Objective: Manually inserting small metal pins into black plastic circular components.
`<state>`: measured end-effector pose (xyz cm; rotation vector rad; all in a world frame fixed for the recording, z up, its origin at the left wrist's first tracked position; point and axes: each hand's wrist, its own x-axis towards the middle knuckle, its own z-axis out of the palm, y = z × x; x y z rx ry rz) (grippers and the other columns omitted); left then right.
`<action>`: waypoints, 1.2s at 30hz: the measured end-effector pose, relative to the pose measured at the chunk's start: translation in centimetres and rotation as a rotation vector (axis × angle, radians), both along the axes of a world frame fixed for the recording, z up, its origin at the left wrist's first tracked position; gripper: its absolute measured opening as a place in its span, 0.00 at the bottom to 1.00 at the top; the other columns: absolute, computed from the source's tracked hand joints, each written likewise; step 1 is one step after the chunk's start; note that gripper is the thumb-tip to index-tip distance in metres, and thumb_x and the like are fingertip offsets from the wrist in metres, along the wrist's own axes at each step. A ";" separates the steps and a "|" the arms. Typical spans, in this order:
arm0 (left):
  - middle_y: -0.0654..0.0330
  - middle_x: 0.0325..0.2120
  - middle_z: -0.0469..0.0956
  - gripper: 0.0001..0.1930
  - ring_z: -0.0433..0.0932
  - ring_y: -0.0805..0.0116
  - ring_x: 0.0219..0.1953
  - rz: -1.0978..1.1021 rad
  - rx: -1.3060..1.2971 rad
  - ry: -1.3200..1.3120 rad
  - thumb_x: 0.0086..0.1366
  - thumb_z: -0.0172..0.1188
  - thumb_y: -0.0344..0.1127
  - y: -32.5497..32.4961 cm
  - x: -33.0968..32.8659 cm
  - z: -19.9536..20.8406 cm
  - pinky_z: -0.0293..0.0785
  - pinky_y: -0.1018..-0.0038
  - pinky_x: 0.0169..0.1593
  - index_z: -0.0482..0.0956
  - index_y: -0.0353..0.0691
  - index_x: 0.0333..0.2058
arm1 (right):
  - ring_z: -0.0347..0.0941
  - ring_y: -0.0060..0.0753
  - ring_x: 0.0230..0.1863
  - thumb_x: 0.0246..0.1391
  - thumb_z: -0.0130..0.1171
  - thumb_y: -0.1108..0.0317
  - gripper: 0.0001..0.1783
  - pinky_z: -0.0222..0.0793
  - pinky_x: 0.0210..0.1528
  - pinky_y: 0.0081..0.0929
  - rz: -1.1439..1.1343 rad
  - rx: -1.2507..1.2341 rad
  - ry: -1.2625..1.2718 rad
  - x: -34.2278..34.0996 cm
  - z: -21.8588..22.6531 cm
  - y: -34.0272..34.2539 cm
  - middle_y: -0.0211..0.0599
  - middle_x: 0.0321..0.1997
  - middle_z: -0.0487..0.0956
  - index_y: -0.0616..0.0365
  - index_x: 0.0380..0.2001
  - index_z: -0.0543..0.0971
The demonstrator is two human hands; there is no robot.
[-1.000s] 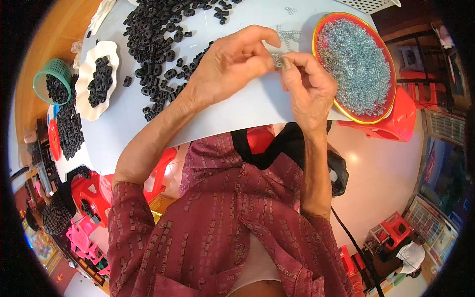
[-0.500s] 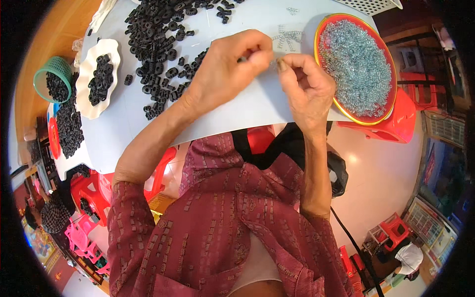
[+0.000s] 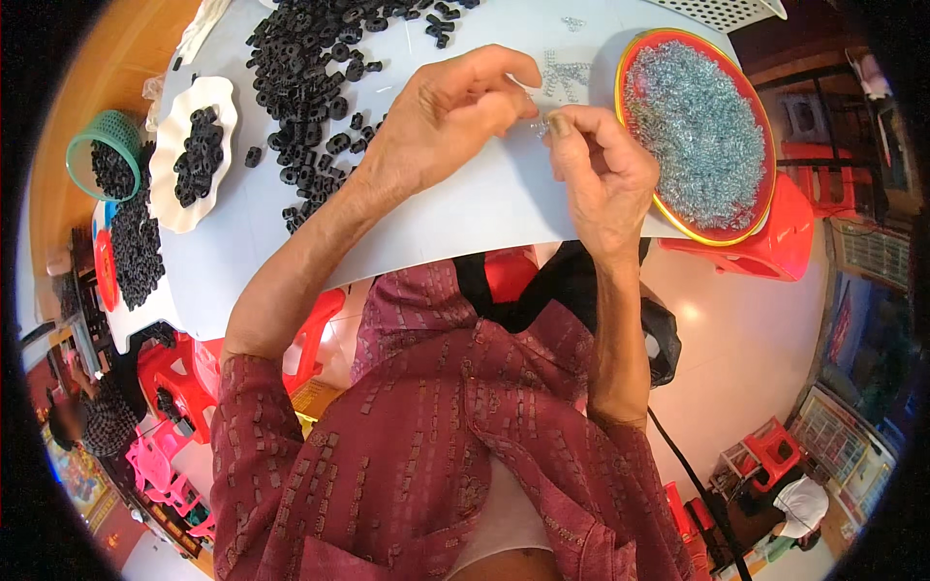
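Head view: red tray [image 3: 787, 208] of silver springs [image 3: 699, 131]; both hands' [image 3: 455, 121] grip pinched on one spring [image 3: 539, 126].

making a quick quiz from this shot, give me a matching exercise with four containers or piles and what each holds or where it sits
Things:
1. red tray
2. white scalloped plate
3. green basket
4. loose black pile

Descriptions:
A. spread straight on the white table, ahead of the left hand
B. full of small silvery metal pieces, beside the right hand
C. round mesh-sided holder at the far left, black pieces inside
D. flat wavy-edged dish holding a few black rings

Pairs: 1-B, 2-D, 3-C, 4-A
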<state>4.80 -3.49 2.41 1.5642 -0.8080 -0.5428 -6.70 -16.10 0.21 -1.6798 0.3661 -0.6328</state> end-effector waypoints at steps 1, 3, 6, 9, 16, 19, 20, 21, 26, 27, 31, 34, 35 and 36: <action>0.65 0.25 0.77 0.08 0.71 0.81 0.27 0.000 0.000 0.000 0.62 0.54 0.31 0.0 -0.1 0.1 0.69 0.81 0.33 0.76 0.37 0.39 | 0.65 0.11 0.22 0.53 0.59 0.73 0.04 0.62 0.25 0.14 0.000 -0.010 -0.001 0.0 0.0 0.0 0.24 0.21 0.74 0.64 0.29 0.78; 0.66 0.24 0.76 0.08 0.70 0.82 0.27 -0.086 0.031 -0.012 0.61 0.55 0.30 0.1 -0.4 0.3 0.68 0.82 0.31 0.76 0.36 0.37 | 0.65 0.12 0.22 0.53 0.59 0.73 0.04 0.62 0.25 0.15 -0.002 -0.020 -0.002 0.0 -0.1 0.0 0.24 0.21 0.74 0.64 0.30 0.78; 0.66 0.23 0.75 0.07 0.70 0.82 0.26 -0.121 0.102 -0.116 0.60 0.57 0.31 0.2 -0.1 -0.1 0.68 0.82 0.29 0.77 0.36 0.36 | 0.65 0.12 0.22 0.53 0.59 0.73 0.04 0.62 0.25 0.15 0.004 -0.008 -0.018 0.0 -0.1 -0.1 0.24 0.21 0.74 0.64 0.30 0.78; 0.66 0.29 0.76 0.06 0.72 0.81 0.32 -0.149 0.216 -0.096 0.61 0.57 0.26 0.3 -0.1 0.7 0.70 0.82 0.38 0.75 0.33 0.37 | 0.65 0.12 0.22 0.54 0.58 0.74 0.04 0.62 0.24 0.15 0.012 0.004 -0.015 0.0 0.0 -0.1 0.24 0.21 0.73 0.64 0.31 0.78; 0.61 0.32 0.75 0.08 0.74 0.73 0.33 -0.061 0.090 -0.383 0.59 0.58 0.27 0.0 -0.5 0.4 0.70 0.80 0.38 0.75 0.33 0.38 | 0.66 0.12 0.22 0.55 0.58 0.74 0.04 0.63 0.25 0.14 0.021 0.018 -0.095 0.0 -0.3 -0.1 0.26 0.22 0.74 0.64 0.33 0.77; 0.61 0.33 0.75 0.08 0.74 0.72 0.33 -0.090 0.225 -0.471 0.58 0.58 0.27 0.2 -0.5 0.9 0.70 0.79 0.39 0.76 0.33 0.38 | 0.66 0.12 0.23 0.55 0.58 0.74 0.05 0.63 0.25 0.14 0.021 0.005 -0.098 0.0 -0.1 -0.1 0.25 0.24 0.75 0.64 0.33 0.77; 0.61 0.33 0.75 0.08 0.73 0.73 0.32 -0.116 0.173 -0.428 0.59 0.58 0.27 0.2 -0.4 0.6 0.70 0.79 0.38 0.76 0.33 0.37 | 0.66 0.12 0.23 0.55 0.58 0.74 0.05 0.63 0.25 0.14 0.021 -0.003 -0.092 0.0 -0.1 -0.1 0.25 0.24 0.75 0.65 0.33 0.77; 0.62 0.32 0.75 0.07 0.73 0.74 0.32 -0.142 0.123 -0.386 0.59 0.57 0.27 0.2 -0.3 0.5 0.69 0.79 0.38 0.76 0.33 0.37 | 0.66 0.12 0.23 0.55 0.58 0.74 0.05 0.63 0.25 0.14 0.022 -0.002 -0.092 0.0 -0.1 -0.1 0.25 0.24 0.75 0.65 0.33 0.77; 0.64 0.29 0.76 0.07 0.72 0.77 0.31 -0.131 0.149 -0.132 0.63 0.55 0.30 0.2 -0.2 0.1 0.70 0.80 0.38 0.77 0.33 0.36 | 0.67 0.12 0.24 0.55 0.59 0.74 0.06 0.64 0.27 0.13 0.020 0.055 -0.064 0.0 0.3 0.1 0.25 0.25 0.76 0.65 0.35 0.78; 0.65 0.28 0.77 0.08 0.72 0.78 0.31 -0.120 0.121 -0.072 0.64 0.55 0.32 0.2 -0.2 0.1 0.70 0.80 0.37 0.77 0.33 0.36 | 0.67 0.12 0.24 0.55 0.59 0.74 0.06 0.64 0.27 0.13 0.019 0.055 -0.064 0.1 0.3 0.1 0.25 0.25 0.76 0.65 0.35 0.78; 0.65 0.23 0.77 0.08 0.71 0.80 0.28 -0.039 0.062 -0.002 0.63 0.56 0.33 0.0 -0.4 -0.3 0.70 0.80 0.34 0.79 0.33 0.33 | 0.68 0.12 0.24 0.54 0.60 0.74 0.06 0.65 0.26 0.13 0.058 0.029 -0.061 0.1 0.0 0.0 0.28 0.26 0.77 0.66 0.35 0.78; 0.65 0.23 0.78 0.09 0.72 0.80 0.28 -0.063 0.042 -0.015 0.63 0.56 0.33 0.0 -0.4 -0.3 0.70 0.80 0.34 0.79 0.32 0.33 | 0.68 0.12 0.24 0.53 0.60 0.75 0.06 0.65 0.26 0.13 0.044 0.001 -0.051 0.2 -0.1 0.0 0.28 0.25 0.78 0.65 0.34 0.79; 0.64 0.23 0.78 0.09 0.72 0.79 0.28 -0.067 0.059 -0.032 0.63 0.57 0.33 0.0 -0.4 0.0 0.70 0.80 0.34 0.80 0.32 0.33 | 0.68 0.12 0.24 0.52 0.60 0.76 0.05 0.64 0.25 0.13 0.032 0.005 -0.060 0.2 -0.1 0.0 0.29 0.25 0.78 0.65 0.33 0.79; 0.64 0.23 0.79 0.09 0.73 0.79 0.28 -0.070 0.074 -0.052 0.63 0.57 0.33 0.0 -0.5 0.2 0.71 0.80 0.34 0.80 0.32 0.33 | 0.68 0.12 0.24 0.52 0.60 0.76 0.05 0.64 0.25 0.13 0.032 0.004 -0.060 0.1 -0.1 0.0 0.29 0.25 0.78 0.65 0.33 0.79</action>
